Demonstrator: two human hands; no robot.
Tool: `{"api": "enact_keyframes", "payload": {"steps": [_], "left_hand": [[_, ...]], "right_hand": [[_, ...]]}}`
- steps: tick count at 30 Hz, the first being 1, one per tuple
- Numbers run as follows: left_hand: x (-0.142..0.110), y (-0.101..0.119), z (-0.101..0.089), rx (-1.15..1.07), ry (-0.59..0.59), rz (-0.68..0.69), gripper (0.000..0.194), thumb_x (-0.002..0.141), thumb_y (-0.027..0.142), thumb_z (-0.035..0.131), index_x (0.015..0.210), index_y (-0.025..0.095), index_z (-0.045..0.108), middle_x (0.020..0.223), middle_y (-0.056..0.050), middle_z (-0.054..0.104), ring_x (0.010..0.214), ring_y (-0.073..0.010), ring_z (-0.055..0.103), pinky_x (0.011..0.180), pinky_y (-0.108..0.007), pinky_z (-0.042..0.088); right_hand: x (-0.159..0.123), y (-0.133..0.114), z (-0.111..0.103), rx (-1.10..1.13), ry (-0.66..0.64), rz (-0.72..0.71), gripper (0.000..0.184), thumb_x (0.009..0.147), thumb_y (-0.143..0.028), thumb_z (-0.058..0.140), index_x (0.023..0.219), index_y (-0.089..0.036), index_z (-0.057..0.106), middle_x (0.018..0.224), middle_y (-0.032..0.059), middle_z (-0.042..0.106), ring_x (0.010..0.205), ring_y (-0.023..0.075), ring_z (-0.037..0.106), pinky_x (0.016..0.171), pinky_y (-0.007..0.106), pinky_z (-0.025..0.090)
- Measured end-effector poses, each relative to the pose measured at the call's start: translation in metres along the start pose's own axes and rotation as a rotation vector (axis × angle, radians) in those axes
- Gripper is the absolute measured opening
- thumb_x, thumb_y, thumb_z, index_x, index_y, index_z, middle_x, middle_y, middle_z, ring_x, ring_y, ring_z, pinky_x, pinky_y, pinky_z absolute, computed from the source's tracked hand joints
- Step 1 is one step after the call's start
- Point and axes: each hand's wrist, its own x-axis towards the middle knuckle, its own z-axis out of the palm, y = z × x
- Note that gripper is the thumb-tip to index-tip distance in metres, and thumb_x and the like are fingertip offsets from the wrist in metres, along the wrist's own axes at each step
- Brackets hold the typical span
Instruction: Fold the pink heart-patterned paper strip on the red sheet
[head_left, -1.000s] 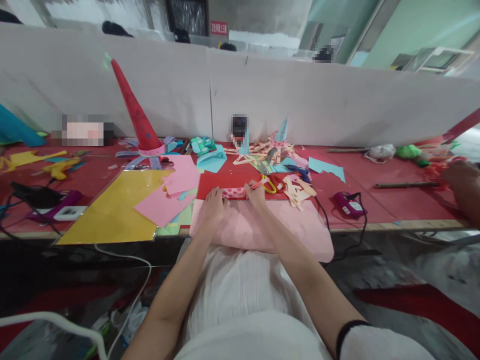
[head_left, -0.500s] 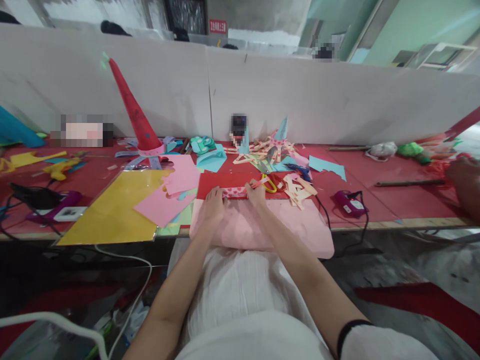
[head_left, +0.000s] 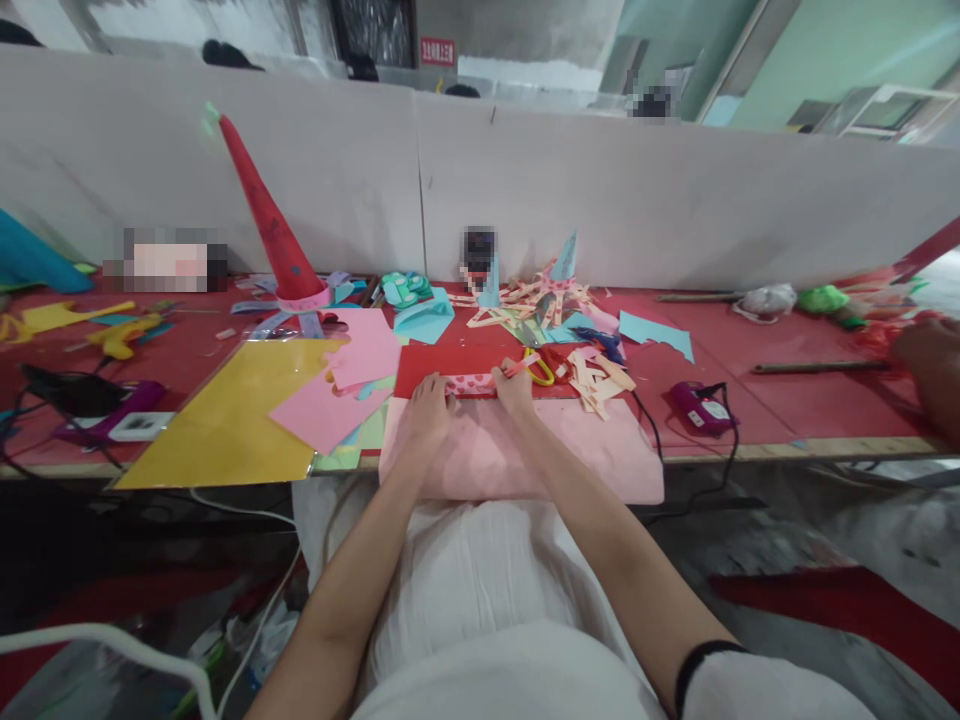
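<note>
My left hand (head_left: 427, 409) and my right hand (head_left: 514, 393) rest side by side on a large pink sheet (head_left: 600, 450) that hangs over the table's front edge. Their fingertips press on a white strip with red dots (head_left: 471, 383) lying along the sheet's far edge. The fingers of both hands are curled down onto the strip. A red sheet (head_left: 457, 360) lies just beyond the strip. Yellow-handled scissors (head_left: 537, 368) sit right of my right hand.
On the red table lie a yellow sheet (head_left: 225, 420), pink sheets (head_left: 352, 375), a tall red cone (head_left: 274, 235), paper scraps (head_left: 592, 380), a purple glue gun (head_left: 697, 408) with cord, and a black device (head_left: 71, 392) at left. Another person's arm (head_left: 930, 375) is at far right. A white partition (head_left: 600, 200) stands behind.
Both hands stay on the dotted strip. The pink sheet's hanging front edge has drawn up slightly toward the table.
</note>
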Motion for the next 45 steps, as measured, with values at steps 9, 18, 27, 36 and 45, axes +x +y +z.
{"api": "enact_keyframes", "payload": {"steps": [9, 18, 27, 36, 45], "left_hand": [[-0.0009, 0.0019, -0.0033, -0.022, -0.004, -0.005, 0.022, 0.086, 0.018, 0.048, 0.106, 0.017, 0.058, 0.12, -0.012, 0.06, 0.114, -0.025, 0.055, 0.098, -0.038, 0.044], [-0.0013, 0.0057, -0.0079, -0.028, -0.013, -0.019, 0.024, 0.085, 0.017, 0.048, 0.107, 0.018, 0.057, 0.12, -0.011, 0.06, 0.114, -0.0251, 0.055, 0.099, -0.039, 0.043], [-0.0014, 0.005, -0.0073, -0.022, -0.015, -0.015, 0.024, 0.086, 0.017, 0.047, 0.108, 0.017, 0.057, 0.121, -0.012, 0.06, 0.113, -0.0256, 0.056, 0.098, -0.039, 0.044], [-0.0001, -0.0002, -0.0024, -0.01, -0.011, 0.002, 0.025, 0.086, 0.017, 0.045, 0.108, 0.017, 0.057, 0.121, -0.013, 0.059, 0.115, -0.0253, 0.055, 0.099, -0.039, 0.044], [-0.0003, 0.0024, -0.003, -0.004, -0.015, -0.013, 0.026, 0.085, 0.016, 0.046, 0.109, 0.016, 0.057, 0.124, -0.013, 0.058, 0.118, -0.0254, 0.053, 0.101, -0.039, 0.042]], "right_hand": [[0.0007, 0.0007, 0.0001, -0.006, -0.019, 0.015, 0.028, 0.07, -0.028, 0.048, 0.056, -0.023, 0.024, 0.046, -0.0081, 0.024, 0.048, 0.0091, 0.033, 0.047, 0.02, 0.026], [-0.0009, -0.0019, -0.0011, 0.004, -0.018, 0.008, 0.029, 0.069, -0.029, 0.048, 0.056, -0.023, 0.023, 0.045, -0.0085, 0.023, 0.045, 0.0081, 0.03, 0.045, 0.021, 0.026], [0.0, 0.0013, -0.0002, 0.05, -0.06, 0.011, 0.028, 0.069, -0.029, 0.048, 0.056, -0.023, 0.024, 0.044, -0.0092, 0.024, 0.042, 0.0084, 0.037, 0.045, 0.021, 0.027], [0.0026, 0.0052, 0.0021, 0.117, -0.131, 0.042, 0.024, 0.07, -0.029, 0.049, 0.056, -0.024, 0.03, 0.037, -0.0085, 0.036, 0.039, 0.0096, 0.041, 0.043, 0.02, 0.029], [0.0012, 0.0028, 0.0006, 0.124, -0.155, 0.015, 0.027, 0.073, -0.035, 0.052, 0.056, -0.023, 0.034, 0.036, -0.0074, 0.044, 0.038, 0.0098, 0.044, 0.045, 0.021, 0.033]]}}
